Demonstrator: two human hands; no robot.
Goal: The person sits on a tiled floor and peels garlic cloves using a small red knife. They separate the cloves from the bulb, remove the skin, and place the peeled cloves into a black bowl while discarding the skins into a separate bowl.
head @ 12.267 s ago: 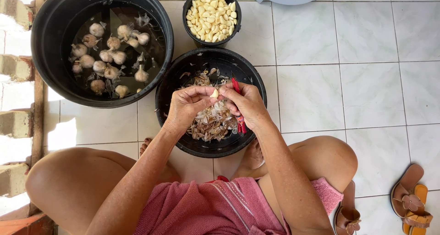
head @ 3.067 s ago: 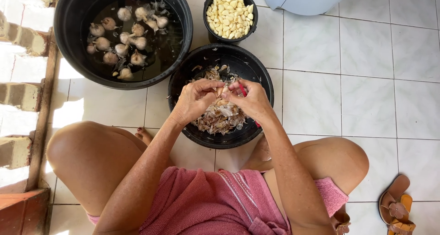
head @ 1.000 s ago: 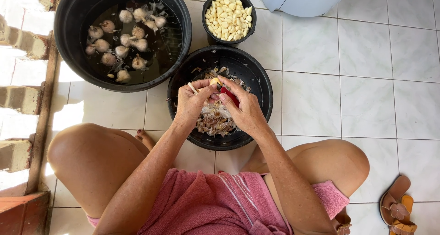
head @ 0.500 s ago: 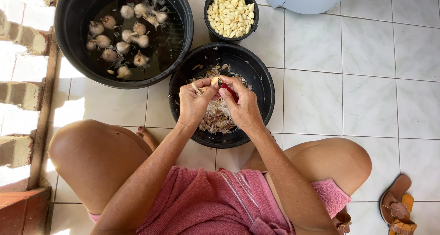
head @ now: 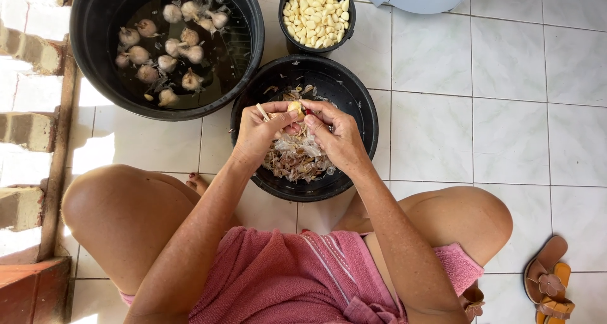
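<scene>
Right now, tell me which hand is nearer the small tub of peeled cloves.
Right. The right hand is just below the small tub of peeled cloves; the left hand is farther away, down and to the left.

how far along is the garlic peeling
Done: the small bucket is heaped with peeled cloves, and skins pile in the middle basin. In hand: left hand and right hand work one clove. Left: about ten whole bulbs soaking in the large tub.

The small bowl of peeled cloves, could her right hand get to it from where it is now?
Probably yes. The bowl sits just beyond the basin under the right hand, nothing between, though that hand seems to grip a red-handled tool.
</scene>
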